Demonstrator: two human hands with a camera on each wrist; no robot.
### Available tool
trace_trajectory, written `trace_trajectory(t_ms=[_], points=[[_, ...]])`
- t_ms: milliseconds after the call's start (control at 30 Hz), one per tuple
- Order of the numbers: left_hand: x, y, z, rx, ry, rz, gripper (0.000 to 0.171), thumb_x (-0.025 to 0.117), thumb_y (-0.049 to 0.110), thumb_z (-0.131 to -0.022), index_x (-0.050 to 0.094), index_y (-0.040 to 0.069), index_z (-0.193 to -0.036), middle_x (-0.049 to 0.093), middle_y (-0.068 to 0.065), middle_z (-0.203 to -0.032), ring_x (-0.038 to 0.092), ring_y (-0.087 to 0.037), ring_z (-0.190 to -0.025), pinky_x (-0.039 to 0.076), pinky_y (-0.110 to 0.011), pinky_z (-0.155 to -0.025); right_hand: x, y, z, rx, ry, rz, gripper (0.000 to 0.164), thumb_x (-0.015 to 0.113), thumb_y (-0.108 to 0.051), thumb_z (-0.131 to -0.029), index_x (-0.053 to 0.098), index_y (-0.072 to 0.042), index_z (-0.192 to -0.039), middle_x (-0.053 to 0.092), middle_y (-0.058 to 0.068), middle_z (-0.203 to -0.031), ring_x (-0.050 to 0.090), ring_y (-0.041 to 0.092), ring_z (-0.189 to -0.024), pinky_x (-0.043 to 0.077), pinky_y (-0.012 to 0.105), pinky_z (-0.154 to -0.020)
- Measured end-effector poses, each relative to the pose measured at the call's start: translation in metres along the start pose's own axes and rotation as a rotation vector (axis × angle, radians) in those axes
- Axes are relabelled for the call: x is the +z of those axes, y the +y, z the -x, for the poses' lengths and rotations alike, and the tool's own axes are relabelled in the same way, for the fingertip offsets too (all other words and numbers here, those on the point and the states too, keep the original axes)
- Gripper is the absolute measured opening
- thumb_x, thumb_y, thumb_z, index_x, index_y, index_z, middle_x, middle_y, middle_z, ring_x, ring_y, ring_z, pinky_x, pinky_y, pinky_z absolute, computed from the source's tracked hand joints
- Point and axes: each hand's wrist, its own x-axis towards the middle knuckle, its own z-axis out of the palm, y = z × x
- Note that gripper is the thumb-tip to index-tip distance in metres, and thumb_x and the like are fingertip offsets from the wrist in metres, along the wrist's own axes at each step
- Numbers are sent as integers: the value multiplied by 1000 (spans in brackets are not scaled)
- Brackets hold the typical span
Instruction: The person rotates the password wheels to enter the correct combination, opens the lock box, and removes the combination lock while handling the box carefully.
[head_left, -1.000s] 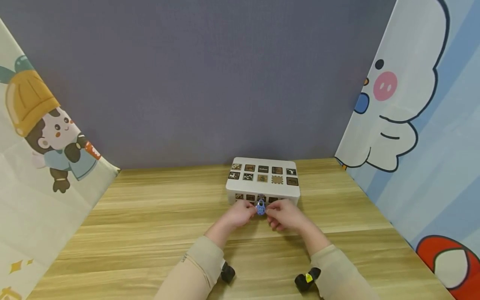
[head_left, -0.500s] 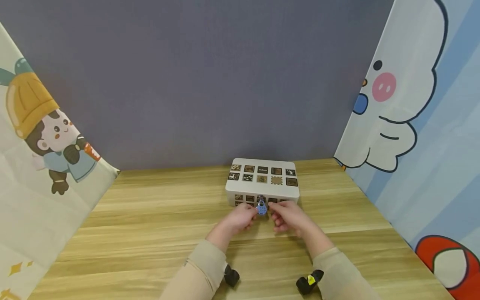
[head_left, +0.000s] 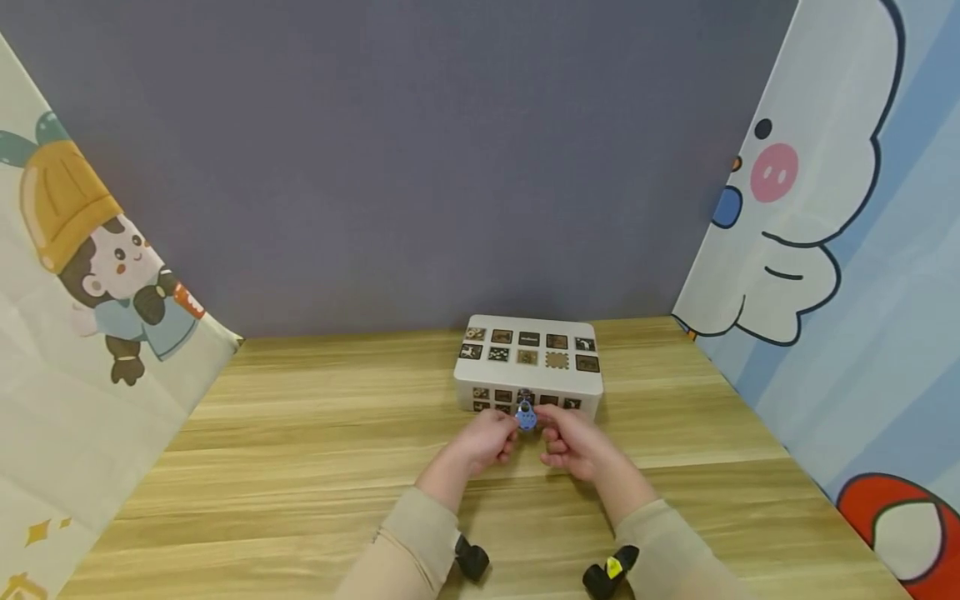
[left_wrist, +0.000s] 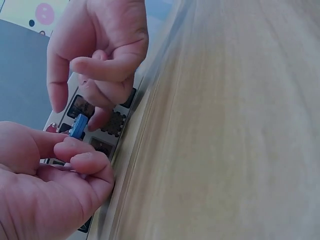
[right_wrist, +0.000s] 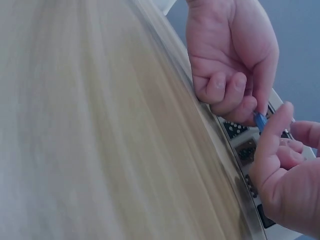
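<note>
A small blue padlock (head_left: 527, 417) hangs by its shackle at the metal clasp (head_left: 525, 395) on the front of a white box (head_left: 540, 379) printed with small square pictures. My left hand (head_left: 486, 439) pinches the padlock's left edge between thumb and fingers. Beside its right edge is my right hand (head_left: 573, 442), index finger stretched toward the lock and thumb held apart from it. In the left wrist view, the blue lock body (left_wrist: 78, 126) shows edge-on between the two hands. The right wrist view has the padlock (right_wrist: 260, 121) partly hidden behind fingers.
The box stands toward the back of a wood-grain table (head_left: 337, 433), near a grey back panel (head_left: 450, 167). Cartoon-printed sheets flank it, a left sheet (head_left: 45, 400) and a right sheet (head_left: 817, 208). Black wrist cameras sit at both sleeves.
My right thumb and index finger have come apart beside the padlock's right edge. The left hand keeps its pinch, and the padlock's face has turned slightly more to the front.
</note>
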Motion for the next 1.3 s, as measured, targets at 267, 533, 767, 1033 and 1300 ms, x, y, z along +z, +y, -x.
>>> trace_trajectory(t_ms=[267,533,767,1033,1300], points=[[1,-5,-1,12,7,12,24,46,10,-105,53,-1,-85,44,1,-63,37,-10,-51,33,-21,-46,12,3,-4,10,11,-110,19,53,-20,-102,53,-10,-86,33,-8,-62,25,2,-47,30,16,-44],[0,-5,-2,25,13,12,28,46,11,-105,52,3,-79,42,1,-61,36,-10,-49,32,-21,-45,19,4,-6,2,32,-122,17,53,-19,-101,53,-9,-87,33,-9,-60,27,0,-45,28,13,-41],[-1,-8,-1,42,11,20,26,47,11,-104,52,3,-80,42,1,-61,36,-10,-50,33,-22,-46,21,8,-8,-7,60,-114,16,57,-19,-98,56,-9,-86,35,-10,-58,30,1,-45,28,13,-40],[-3,-9,-1,38,9,31,24,48,11,-104,54,0,-84,44,1,-63,37,-10,-52,34,-21,-48,21,13,-9,-26,80,-101,10,59,-14,-96,60,-5,-91,39,-9,-57,32,1,-44,28,13,-39],[-3,-6,0,39,4,47,20,48,11,-105,56,-1,-90,45,0,-66,38,-10,-53,34,-22,-49,22,15,-13,-49,76,-59,8,62,-8,-94,61,-1,-95,42,-9,-56,33,0,-43,27,12,-38]])
